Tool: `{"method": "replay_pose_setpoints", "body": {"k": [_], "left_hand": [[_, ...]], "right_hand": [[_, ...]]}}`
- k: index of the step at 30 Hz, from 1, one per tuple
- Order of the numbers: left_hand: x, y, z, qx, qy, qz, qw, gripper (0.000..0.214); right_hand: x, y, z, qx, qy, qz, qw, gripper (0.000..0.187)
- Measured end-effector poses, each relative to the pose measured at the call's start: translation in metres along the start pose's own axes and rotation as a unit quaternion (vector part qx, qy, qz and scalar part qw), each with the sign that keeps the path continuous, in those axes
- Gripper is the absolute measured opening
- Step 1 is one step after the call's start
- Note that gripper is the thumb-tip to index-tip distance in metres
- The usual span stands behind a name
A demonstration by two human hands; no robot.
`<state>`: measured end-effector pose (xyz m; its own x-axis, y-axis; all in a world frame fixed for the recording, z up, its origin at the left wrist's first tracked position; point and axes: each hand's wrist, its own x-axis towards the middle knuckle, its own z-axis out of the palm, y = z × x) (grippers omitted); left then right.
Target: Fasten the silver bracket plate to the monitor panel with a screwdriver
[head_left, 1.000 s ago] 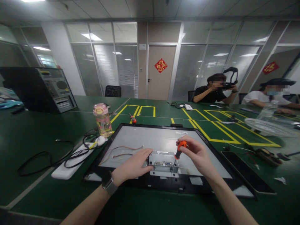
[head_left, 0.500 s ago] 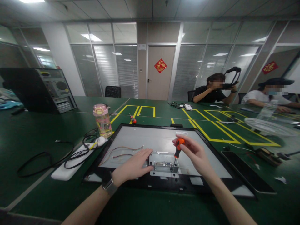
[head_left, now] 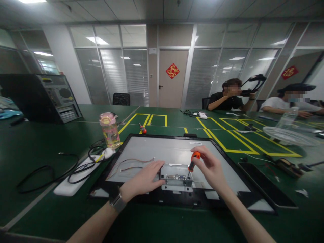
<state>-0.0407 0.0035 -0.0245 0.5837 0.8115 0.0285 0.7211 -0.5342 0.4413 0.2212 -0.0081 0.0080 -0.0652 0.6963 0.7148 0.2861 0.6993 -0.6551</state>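
Observation:
A monitor (head_left: 167, 148) lies face down on the green table, its grey metal back exposed inside a black frame. Near its front edge sits a small metal board cover (head_left: 176, 178) with ports. My left hand (head_left: 144, 179) rests flat on the panel, fingers stretched out against the cover's left side. My right hand (head_left: 211, 168) pinches an orange-handled screwdriver (head_left: 192, 161), held nearly upright with its tip down on the cover's right part. Thin coloured wires (head_left: 131, 163) lie on the panel to the left.
A pink water bottle (head_left: 109, 130), black cables (head_left: 63, 168) and a white power strip (head_left: 76, 177) lie at left. A computer case (head_left: 48, 98) stands far left. A small red screwdriver (head_left: 143, 128) lies beyond the monitor. Two seated people (head_left: 230, 98) work at the far right; a fan guard (head_left: 291, 136) lies there.
My right hand shifted slightly around the screwdriver handle, which stays tip-down on the cover. My left hand has not moved. The seated person at the back swung a black object further right.

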Motion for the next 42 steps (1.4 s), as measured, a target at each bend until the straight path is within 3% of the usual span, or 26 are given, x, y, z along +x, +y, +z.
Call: {"method": "replay_pose_setpoints", "body": {"k": [4, 11, 17, 42], "left_hand": [[0.0001, -0.0019, 0.0009, 0.001, 0.000, 0.006, 1.000, 0.065], [-0.0005, 0.0000, 0.0003, -0.003, 0.003, 0.006, 1.000, 0.062], [-0.0004, -0.0013, 0.0005, -0.003, -0.003, 0.006, 1.000, 0.064], [-0.0001, 0.0033, -0.0023, -0.018, 0.002, 0.001, 1.000, 0.063]], "right_hand": [[-0.0007, -0.0037, -0.0010, 0.023, -0.026, 0.008, 0.999, 0.018], [-0.0003, -0.0004, 0.0009, 0.010, 0.009, 0.007, 1.000, 0.018], [-0.0008, -0.0052, -0.0009, 0.050, -0.009, 0.046, 0.998, 0.025], [-0.0003, -0.0081, -0.0033, 0.072, -0.023, 0.017, 0.997, 0.020]]}}
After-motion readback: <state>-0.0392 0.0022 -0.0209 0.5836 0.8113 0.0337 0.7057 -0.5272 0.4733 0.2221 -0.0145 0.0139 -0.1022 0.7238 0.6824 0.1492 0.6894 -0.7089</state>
